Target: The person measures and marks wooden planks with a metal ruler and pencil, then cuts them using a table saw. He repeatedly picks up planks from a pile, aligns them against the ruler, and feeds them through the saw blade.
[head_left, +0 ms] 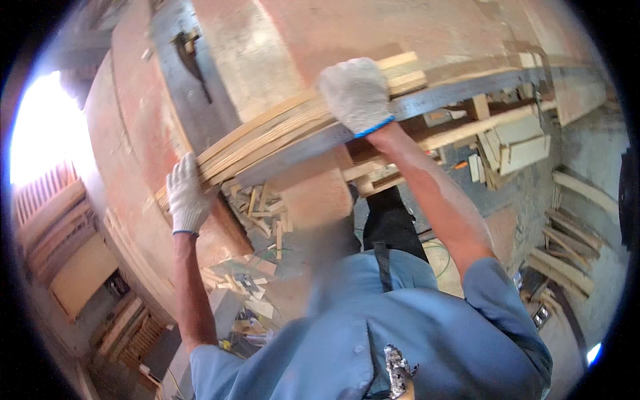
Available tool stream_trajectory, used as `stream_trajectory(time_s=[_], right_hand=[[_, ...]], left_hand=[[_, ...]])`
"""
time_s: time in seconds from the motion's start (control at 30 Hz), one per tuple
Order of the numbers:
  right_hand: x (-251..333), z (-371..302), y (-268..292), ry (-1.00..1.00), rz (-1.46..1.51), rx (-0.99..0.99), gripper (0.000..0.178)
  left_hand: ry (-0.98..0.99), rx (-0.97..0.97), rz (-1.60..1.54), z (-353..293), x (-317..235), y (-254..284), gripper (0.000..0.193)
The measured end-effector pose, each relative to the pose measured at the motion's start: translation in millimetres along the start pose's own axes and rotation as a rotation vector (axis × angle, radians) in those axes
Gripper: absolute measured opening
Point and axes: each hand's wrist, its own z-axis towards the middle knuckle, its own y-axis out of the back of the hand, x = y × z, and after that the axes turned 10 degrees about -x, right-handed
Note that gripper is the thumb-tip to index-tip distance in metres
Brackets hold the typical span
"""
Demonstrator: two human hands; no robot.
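A bundle of long, thin wooden strips (273, 132) lies slantwise along the near edge of the workbench. My left hand (187, 195), in a pale knitted glove, closes around the bundle's left end, with its fingers lying against the end. Farther right, my right hand (357, 95), in a matching glove with a blue cuff, grips the strips from above. Their right ends stick out beyond it. Just below the strips runs a grey metal bar (453, 98) along the bench edge. The undersides of the strips and my right fingertips are hidden.
The reddish, worn bench top (360, 30) spreads ahead. A dark metal tool (190, 60) rests on a grey plate there. Wood offcuts (267, 210) litter the floor below, pale boards (523, 148) lean at right, and stacked wooden parts (50, 223) stand at left.
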Motion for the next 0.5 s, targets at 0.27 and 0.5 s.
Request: stream_trajectory(time_s=[0.27,0.5], right_hand=[[2.7,8.4,-2.2,0.051,0.007,-0.036,0.019],[-6.0,8.3,-13.2,0.07,-0.085,0.07,0.02]], left_hand=[[-0.103,-0.263,-0.443,46.2,-185.4,36.0,0.064],[0.103,-0.429,-0.424,114.0,-240.1,-14.7,0.043]])
